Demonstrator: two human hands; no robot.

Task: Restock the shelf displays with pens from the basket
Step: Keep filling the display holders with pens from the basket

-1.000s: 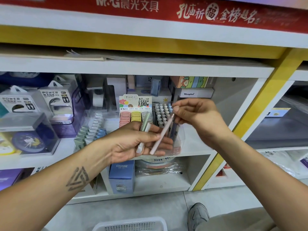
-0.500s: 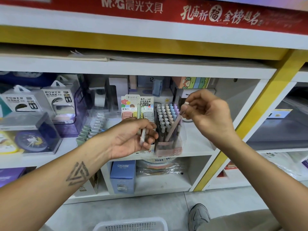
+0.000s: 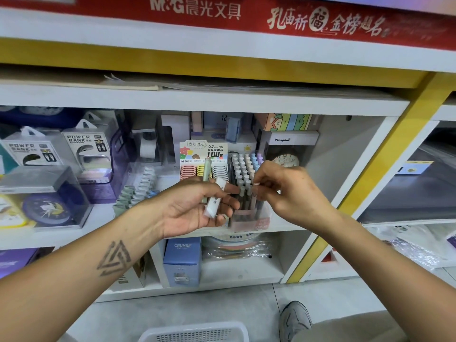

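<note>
Pens: two of them, a green pen [image 3: 206, 180] standing upright and a white pen [image 3: 215, 196] tilted beside it, are held in the curled fingers [image 3: 228, 202] of the left hand [image 3: 195, 206], palm turned up, just in front of the shelf [image 3: 291, 228]. The right hand [image 3: 287, 191] is next to it, thumb and fingertips pinched together over the front rows of the clear pen holder [image 3: 246, 193]; whether they hold a pen there I cannot tell. The holder stands on the shelf packed with upright pens with white, blue and lilac caps. To its left is a pencil lead display [image 3: 203, 159] with pink, yellow and grey discs, behind it a clock [image 3: 286, 160] in a box, and further left power bank boxes [image 3: 86, 149]. On the floor below, the rim of a white basket [image 3: 195, 333] shows at the bottom edge, with a grey shoe [image 3: 296, 319] to its right.
</note>
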